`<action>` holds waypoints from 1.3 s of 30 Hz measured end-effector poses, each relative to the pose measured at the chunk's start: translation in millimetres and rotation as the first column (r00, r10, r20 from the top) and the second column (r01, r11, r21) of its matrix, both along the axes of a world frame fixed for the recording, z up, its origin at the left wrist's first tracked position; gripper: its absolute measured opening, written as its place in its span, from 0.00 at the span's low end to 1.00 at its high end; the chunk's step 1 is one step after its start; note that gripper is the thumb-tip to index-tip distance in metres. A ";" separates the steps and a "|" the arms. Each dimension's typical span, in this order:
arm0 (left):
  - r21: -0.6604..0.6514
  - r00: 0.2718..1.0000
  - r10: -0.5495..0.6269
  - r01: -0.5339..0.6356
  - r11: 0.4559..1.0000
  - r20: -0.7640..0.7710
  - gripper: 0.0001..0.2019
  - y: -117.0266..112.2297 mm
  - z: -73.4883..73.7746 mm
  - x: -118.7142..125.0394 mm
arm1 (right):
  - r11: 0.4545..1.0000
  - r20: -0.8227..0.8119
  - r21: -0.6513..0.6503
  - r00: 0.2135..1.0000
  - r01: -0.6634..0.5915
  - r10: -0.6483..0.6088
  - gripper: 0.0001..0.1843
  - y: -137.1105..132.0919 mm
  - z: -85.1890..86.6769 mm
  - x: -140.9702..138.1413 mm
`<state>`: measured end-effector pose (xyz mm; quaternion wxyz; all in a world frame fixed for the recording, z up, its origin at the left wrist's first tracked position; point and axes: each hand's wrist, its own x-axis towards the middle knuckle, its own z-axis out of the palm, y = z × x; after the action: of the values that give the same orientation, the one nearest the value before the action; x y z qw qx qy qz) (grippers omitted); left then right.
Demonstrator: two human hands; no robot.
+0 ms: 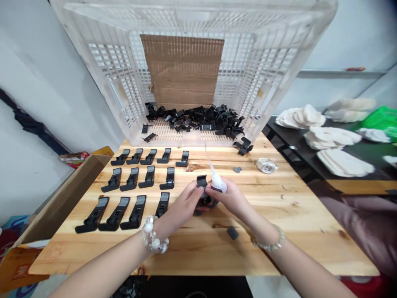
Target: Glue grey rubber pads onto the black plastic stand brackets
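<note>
My left hand (185,202) is closed on a black plastic clip (202,181) above the middle of the table, its curved end pointing away from me. My right hand (232,198) is wrapped round a small white glue bottle (218,184) with a long thin nozzle pointing up and away. The right thumb and fingertips also meet the clip, pressing at its middle beside the left thumb. My fingers hide the clip's lower part. A small dark grey pad (232,232) lies on the wood nearer to me.
Black clips (147,176) with grey pads lie in three rows on the left of the wooden table (297,240). A white plastic crate (120,95) on its side holds many loose clips (201,118). A watch (266,166) and loose clips (243,146) are at right.
</note>
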<state>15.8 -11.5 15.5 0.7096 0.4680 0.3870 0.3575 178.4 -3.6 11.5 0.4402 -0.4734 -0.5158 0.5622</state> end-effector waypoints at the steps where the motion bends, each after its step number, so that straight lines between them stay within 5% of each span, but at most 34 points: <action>1: 0.016 1.000 -0.001 0.001 1.000 -0.002 0.15 0.2 -0.8 0.8 | 1.000 0.006 0.003 1.000 0.015 -0.015 0.13 0.3 -1.5 -0.4; 11: -0.022 0.997 0.078 -0.078 0.997 0.016 0.12 4.5 -10.0 3.1 | 0.983 -0.137 0.008 0.974 0.181 -0.179 0.24 10.3 2.0 16.0; 19: -0.069 0.996 0.084 -0.085 0.994 -0.012 0.09 3.3 -11.6 5.6 | 0.975 -0.153 0.089 0.970 0.203 -0.188 0.18 28.5 14.2 59.6; 25: -0.082 0.994 0.102 -0.100 0.992 0.024 0.09 2.6 -13.8 5.7 | 0.934 -0.348 0.027 0.879 0.357 -0.326 0.21 29.6 22.8 64.4; 30: -0.118 0.996 0.090 -0.086 0.989 0.030 0.10 2.5 -13.9 6.3 | 0.931 -0.461 0.017 0.829 0.365 -0.317 0.20 29.5 27.9 72.2; 39: -0.133 0.998 0.056 -0.057 0.989 -0.009 0.07 1.6 -11.4 6.4 | 0.950 -0.420 0.023 0.865 0.312 -0.274 0.12 24.7 30.2 77.4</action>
<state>22.3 -9.9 4.0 0.7278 0.4093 0.4250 0.3495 255.8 21.0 41.7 0.6398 -0.3969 -0.3583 0.5521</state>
